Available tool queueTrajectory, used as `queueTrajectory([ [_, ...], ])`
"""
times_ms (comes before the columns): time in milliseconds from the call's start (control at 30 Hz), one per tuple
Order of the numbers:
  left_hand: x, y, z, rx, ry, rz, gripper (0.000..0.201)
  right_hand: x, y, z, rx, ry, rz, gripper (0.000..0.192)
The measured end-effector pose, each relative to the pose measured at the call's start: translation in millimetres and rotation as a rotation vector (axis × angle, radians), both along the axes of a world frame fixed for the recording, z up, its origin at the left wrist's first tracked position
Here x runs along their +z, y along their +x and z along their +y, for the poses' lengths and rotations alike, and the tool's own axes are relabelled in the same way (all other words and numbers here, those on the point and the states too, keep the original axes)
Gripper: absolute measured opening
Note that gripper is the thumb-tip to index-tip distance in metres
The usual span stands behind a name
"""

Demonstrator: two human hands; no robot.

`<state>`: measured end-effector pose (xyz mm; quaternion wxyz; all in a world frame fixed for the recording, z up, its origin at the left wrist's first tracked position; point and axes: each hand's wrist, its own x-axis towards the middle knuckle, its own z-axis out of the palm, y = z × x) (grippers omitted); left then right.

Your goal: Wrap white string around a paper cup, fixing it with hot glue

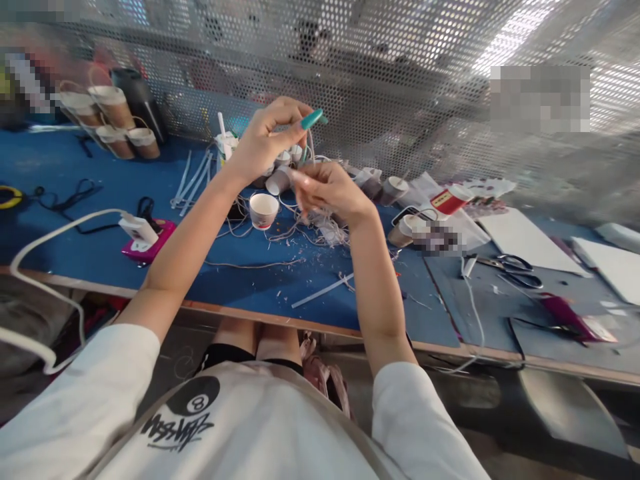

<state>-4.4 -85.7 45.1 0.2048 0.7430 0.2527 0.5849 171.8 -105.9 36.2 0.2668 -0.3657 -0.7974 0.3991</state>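
My left hand (265, 137) is raised above the blue table (75, 193) and pinches a small teal tool (313, 119) between thumb and fingers. Just below and to its right, my right hand (327, 190) is closed on a small white paper cup (280, 180) and thin whitish strings that hang from it. A tangle of string (310, 230) lies on the table under both hands. An upright white paper cup (263, 210) stands just left of the tangle.
Stacked brown paper cups (117, 117) and a black bottle (140, 100) lie at the back left. A white charger and cable (137, 228) rest on a pink phone. Scissors (515, 267), white sheets (525, 240) and more cups (395, 190) lie at the right. A perforated metal screen (400, 80) backs the table.
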Motion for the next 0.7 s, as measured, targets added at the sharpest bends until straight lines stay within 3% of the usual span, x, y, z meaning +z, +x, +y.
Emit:
queueTrajectory([
  [100,0.6,-12,5,0.223,-0.082,0.32,0.021,8.6,17,6,-0.135,0.096,-0.043,0.054],
  [167,-2.4,-19,11,0.237,-0.171,0.585,0.021,15.6,28,8,-0.186,0.123,-0.122,0.055],
  [233,-9.3,-23,17,0.175,-0.248,0.773,0.022,19.4,37,9,-0.172,0.046,-0.297,0.057],
  [367,-36.0,-23,21,0.13,-0.243,0.828,0.025,5.1,40,10,-0.139,-0.242,-0.652,0.063],
  [433,-54.8,-25,19,0.13,-0.246,0.851,0.049,-12.0,37,10,-0.208,-0.259,-0.726,0.063],
  [533,-83.2,-33,17,0.128,-0.307,0.945,0.086,-35.2,37,0,-0.24,-0.09,-0.907,0.055],
  [633,-101.9,-43,18,0.157,-0.338,0.967,0.081,-36.2,42,-33,-0.305,0.232,-1.011,0.039],
  [700,-107.8,-49,21,0.212,-0.299,0.868,0.072,-20.9,42,-71,-0.409,0.496,-0.884,0.035],
])
